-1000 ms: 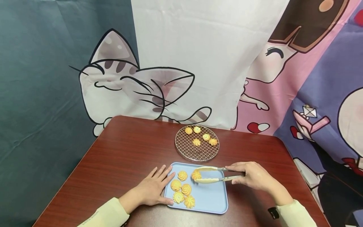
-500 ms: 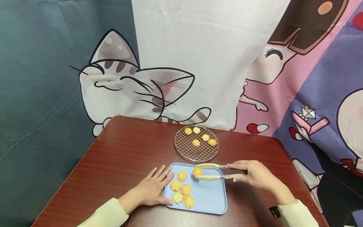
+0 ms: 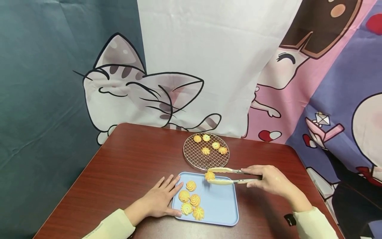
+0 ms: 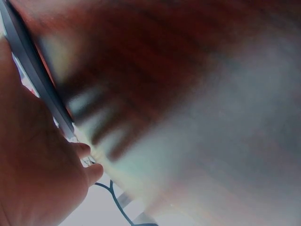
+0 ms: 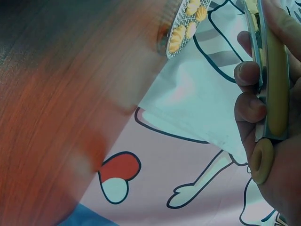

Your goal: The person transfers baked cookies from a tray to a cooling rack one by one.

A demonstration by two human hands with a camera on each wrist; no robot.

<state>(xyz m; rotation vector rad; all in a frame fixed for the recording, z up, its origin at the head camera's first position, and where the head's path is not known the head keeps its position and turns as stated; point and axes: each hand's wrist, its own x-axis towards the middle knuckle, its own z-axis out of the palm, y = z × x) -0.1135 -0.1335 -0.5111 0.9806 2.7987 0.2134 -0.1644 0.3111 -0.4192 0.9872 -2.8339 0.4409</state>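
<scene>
My right hand (image 3: 270, 179) grips a pair of tongs (image 3: 228, 182) with cream-coloured tips and metal arms. Between the tips sits a golden cookie (image 3: 210, 176), held over the far edge of the blue tray (image 3: 221, 205). My left hand (image 3: 159, 198) lies spread at the tray's left side, fingers and thumb touching its rim. Several cookies (image 3: 195, 200) lie on the left part of that tray. In the right wrist view, fingers curl round the tongs' handle (image 5: 276, 89), which has a ring at its end. The left wrist view shows my left hand (image 4: 42, 160) beside the tray's edge (image 4: 37, 70).
Behind the tray, a round wire rack (image 3: 194, 156) carries several cookies. Both stand on a reddish-brown wooden table (image 3: 134, 152). A cartoon-printed cloth (image 3: 221, 59) hangs behind the table's far edge.
The right hand has carried the tongs and the pinched cookie away from me and slightly right, from over the tray to its far rim. The left hand has stayed in place.
</scene>
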